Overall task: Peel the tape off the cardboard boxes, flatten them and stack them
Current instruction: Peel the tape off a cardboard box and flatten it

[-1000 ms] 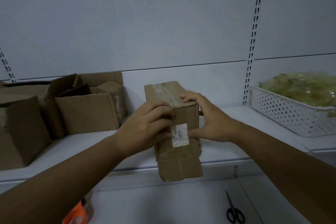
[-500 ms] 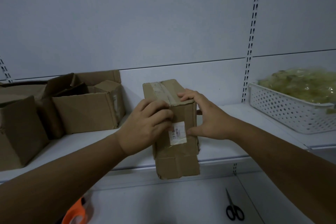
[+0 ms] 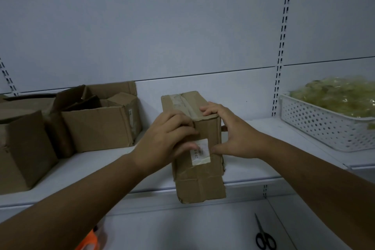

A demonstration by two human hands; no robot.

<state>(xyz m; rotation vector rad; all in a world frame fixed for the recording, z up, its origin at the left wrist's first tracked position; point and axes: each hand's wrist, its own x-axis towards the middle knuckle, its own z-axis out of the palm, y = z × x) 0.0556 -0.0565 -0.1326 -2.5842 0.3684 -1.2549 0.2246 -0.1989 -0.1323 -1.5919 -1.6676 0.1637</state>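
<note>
Head view: pale panelled back wall (image 3: pixel 162 26) with slotted uprights rises behind a white shelf (image 3: pixel 284 140). Open brown cardboard boxes (image 3: pixel 95 126) crowd the shelf's left end; a white perforated plastic basket (image 3: pixel 324 126) of blurry yellowish packets sits at its right end, cut off by the frame. At the front edge, a tall sealed brown cardboard box (image 3: pixel 199 180) stands overhanging, gripped between the hands: left hand (image 3: pixel 164 142) covers its near face beside a white label (image 3: pixel 200 153), right hand (image 3: pixel 233 134) clasps its right side. Clear tape (image 3: pixel 187 105) runs along its top. Black scissors (image 3: pixel 263 237) lie below.
</note>
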